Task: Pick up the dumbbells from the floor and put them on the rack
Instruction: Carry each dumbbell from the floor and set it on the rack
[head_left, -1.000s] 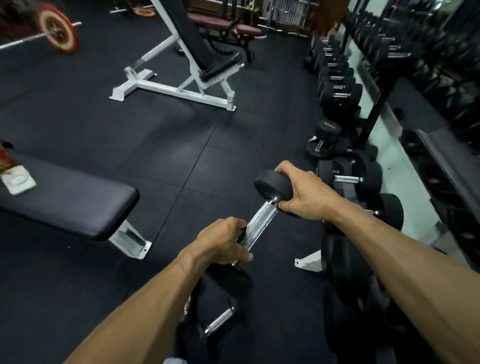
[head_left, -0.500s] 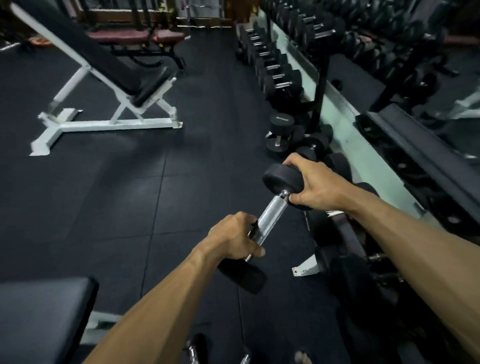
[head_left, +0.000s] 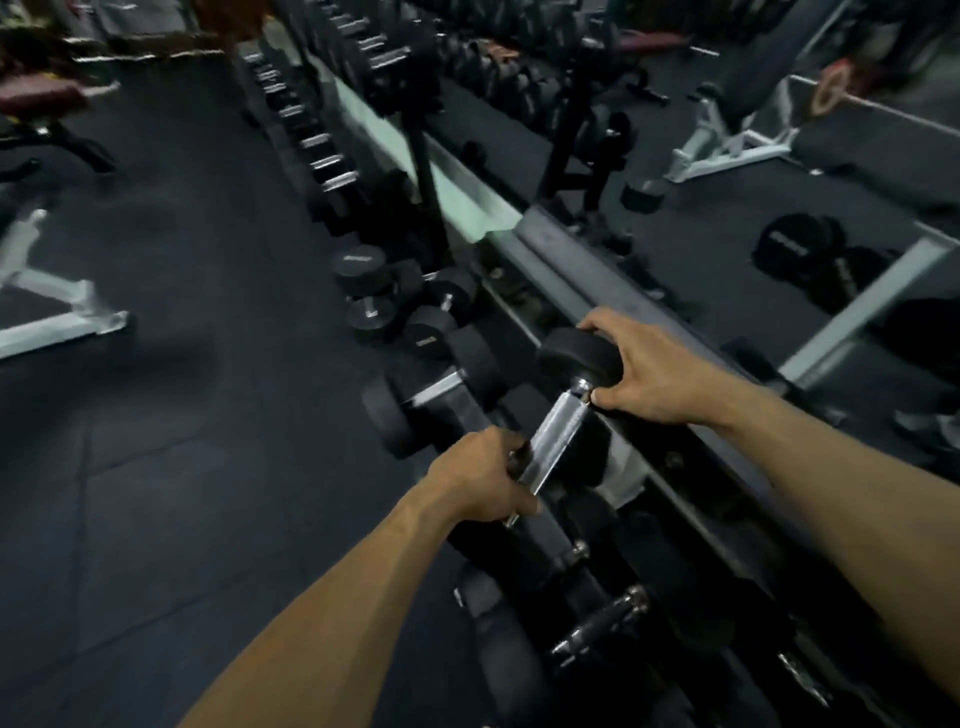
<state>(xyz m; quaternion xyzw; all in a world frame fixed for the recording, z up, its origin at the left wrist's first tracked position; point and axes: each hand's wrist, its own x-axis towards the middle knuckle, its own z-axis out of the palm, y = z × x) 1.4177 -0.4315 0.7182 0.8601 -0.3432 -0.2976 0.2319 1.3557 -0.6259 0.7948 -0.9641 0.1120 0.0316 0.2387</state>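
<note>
I see racked dumbbells crowding just left of my fingers and more low beneath them, with the rack rail running right behind the right hand. The dumbbell sits in the air above the rack, long axis slanting from near-left up to far-right. Left hand fingers clamp the chrome handle; right fingers wrap the far black head.
</note>
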